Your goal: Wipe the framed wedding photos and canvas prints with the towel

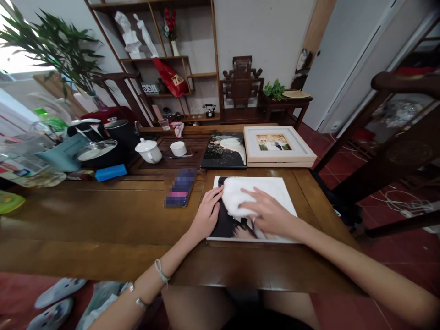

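Note:
A picture panel (pixel 288 198) lies flat on the table in front of me, part dark and part white, with a printed figure partly covered. On its upper left part sits a soft, fluffy white cloth (pixel 231 198). My right hand (pixel 270 213) holds the cloth against the panel, its fingers spread over the top and its thumb by the lower edge. My left hand (pixel 206 211) rests on the panel's left edge, fingers stretched out, fingertips close to the cloth. Left of that hand lies a phone (pixel 181 188) with a blurred screen.
Behind the panel are a dark picture (pixel 216 153) and stacked pale wooden frames (pixel 302 153). A lidded white cup (pixel 149 152), a small white bowl (pixel 178 148), a blue block (pixel 110 173) and a dark pan (pixel 98 156) stand left. Carved chair (pixel 388 156) at right.

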Available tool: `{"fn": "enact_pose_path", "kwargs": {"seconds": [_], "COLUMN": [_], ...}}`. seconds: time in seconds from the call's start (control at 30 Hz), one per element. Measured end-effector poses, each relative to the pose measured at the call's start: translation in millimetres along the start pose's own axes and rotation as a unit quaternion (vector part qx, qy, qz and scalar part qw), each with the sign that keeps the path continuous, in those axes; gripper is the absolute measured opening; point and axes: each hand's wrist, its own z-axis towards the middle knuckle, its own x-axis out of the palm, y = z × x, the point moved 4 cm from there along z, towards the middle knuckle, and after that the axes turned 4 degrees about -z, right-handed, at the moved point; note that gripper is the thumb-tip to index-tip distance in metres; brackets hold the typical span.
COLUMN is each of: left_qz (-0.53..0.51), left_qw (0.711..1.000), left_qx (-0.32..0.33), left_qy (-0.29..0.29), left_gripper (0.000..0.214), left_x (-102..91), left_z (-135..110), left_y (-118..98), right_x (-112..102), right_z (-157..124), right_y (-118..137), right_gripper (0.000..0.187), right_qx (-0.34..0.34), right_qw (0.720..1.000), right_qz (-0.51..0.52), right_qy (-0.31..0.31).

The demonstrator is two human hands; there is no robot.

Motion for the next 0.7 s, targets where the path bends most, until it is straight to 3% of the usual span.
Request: {"fn": "enact_pose_path", "kwargs": {"seconds": [0.1, 0.2, 0.3, 0.4, 0.53, 0.6, 0.7], "left_qz": [-0.001, 0.0, 0.0, -0.001, -0.009, -0.01, -0.007], "left_qw": [1.0, 1.0, 1.0, 1.0, 1.0, 1.0, 1.0], "left_qx": [-0.001, -0.004, -0.006, -0.008, 0.005, 0.01, 0.003], "left_qy": [-0.002, 0.004, 0.006, 0.007, 0.013, 0.011, 0.011], "left_gripper": [0.041, 0.042, 0.041, 0.041, 0.042, 0.042, 0.042], "left_x": [0.0, -0.2, -0.4, -0.3, -0.4, -0.8, -0.6], "left_z": [1, 1, 1, 1, 0, 0, 1], "left_y": [-2, -3, -2, 0, 1, 1, 0], "right_x": [-4, -6, -4, 3, 13, 14, 12], "right_z": [23, 35, 24, -7, -47, -52, -36], "right_y": [-33, -42, -22, 20, 70, 73, 47], "right_gripper": [0.035, 0.03, 0.037, 0.043, 0.025, 0.024, 0.037], "right_qx": [0.04, 0.051, 0.046, -0.013, -0.107, -0.122, -0.098], "right_qw": [0.998, 0.997, 0.998, 0.998, 0.991, 0.99, 0.994], "right_qz": [-0.031, -0.04, -0.046, -0.034, -0.004, 0.004, 0.0], "right_qy": [-0.04, -0.036, 0.005, 0.054, 0.08, 0.074, 0.052]}}
